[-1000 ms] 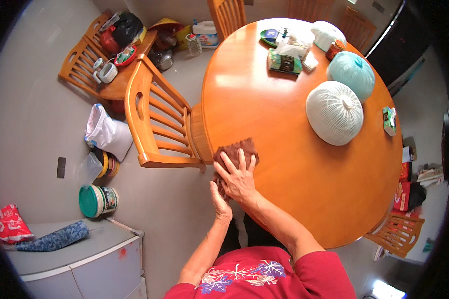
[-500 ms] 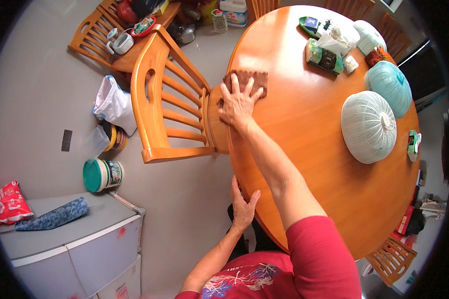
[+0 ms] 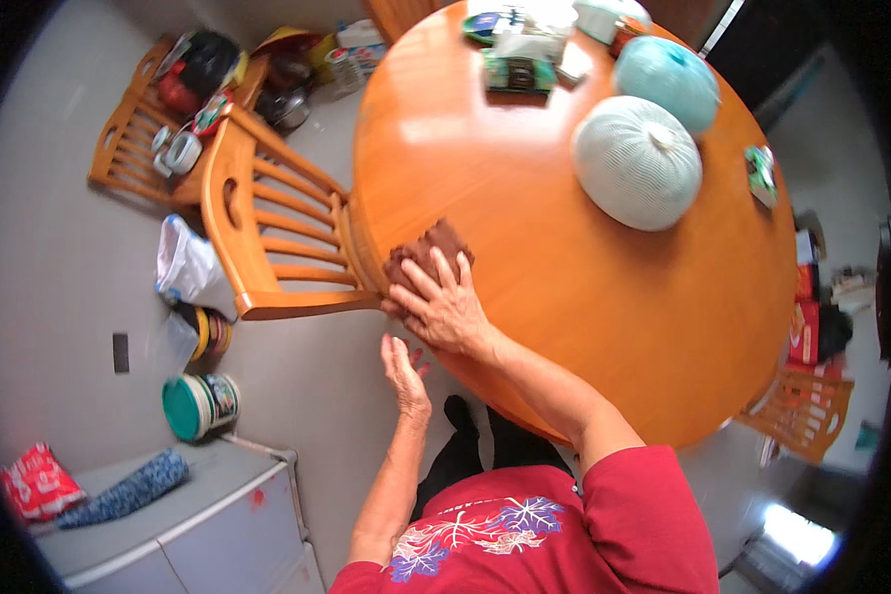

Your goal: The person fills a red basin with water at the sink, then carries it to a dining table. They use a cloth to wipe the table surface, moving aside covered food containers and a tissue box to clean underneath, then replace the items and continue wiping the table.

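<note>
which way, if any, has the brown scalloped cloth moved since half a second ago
Yes: against the slatted orange-brown wooden chair, the cloth has moved toward the red printed shirt.

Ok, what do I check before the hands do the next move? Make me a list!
1. Right grip on the cloth: ok, spread on top.
2. Left grip touching the table: cannot tell.
3. White cover away from the cloth: ok, well apart.
4. Chair away from the table: not ok, right up by the edge.
5. Clean under the cloth: cannot tell, it's hidden.
</note>
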Demonstrator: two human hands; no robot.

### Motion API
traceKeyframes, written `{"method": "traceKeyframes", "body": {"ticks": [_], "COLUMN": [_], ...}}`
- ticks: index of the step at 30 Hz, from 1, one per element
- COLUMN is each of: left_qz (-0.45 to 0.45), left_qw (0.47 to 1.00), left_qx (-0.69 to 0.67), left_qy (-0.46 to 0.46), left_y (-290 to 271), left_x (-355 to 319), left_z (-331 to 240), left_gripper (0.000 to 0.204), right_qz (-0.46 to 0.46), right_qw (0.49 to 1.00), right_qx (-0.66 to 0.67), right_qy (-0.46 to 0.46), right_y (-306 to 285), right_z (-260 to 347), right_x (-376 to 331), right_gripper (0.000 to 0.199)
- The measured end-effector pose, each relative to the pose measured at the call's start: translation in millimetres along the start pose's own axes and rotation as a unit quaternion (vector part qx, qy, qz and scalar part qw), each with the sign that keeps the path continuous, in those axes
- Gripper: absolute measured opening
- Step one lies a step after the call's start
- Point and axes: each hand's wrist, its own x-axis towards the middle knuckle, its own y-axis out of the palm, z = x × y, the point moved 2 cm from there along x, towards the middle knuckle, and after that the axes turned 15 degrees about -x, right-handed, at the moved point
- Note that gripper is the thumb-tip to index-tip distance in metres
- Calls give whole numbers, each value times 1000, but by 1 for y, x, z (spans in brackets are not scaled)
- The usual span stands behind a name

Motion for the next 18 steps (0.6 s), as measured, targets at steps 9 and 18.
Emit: {"method": "traceKeyframes", "body": {"ticks": [9, 18], "left_qz": [105, 236], "left_qw": [929, 862], "left_qx": [251, 312], "left_qy": [250, 323], "left_y": [8, 1], "left_x": [-22, -34], "left_z": [14, 11], "left_gripper": [51, 36], "right_qz": [60, 103], "right_qw": [993, 957], "right_qx": [-23, 152], "right_qy": [97, 224], "right_y": [-78, -136], "right_z": [9, 2], "right_x": [-180, -265], "right_gripper": [50, 43]}}
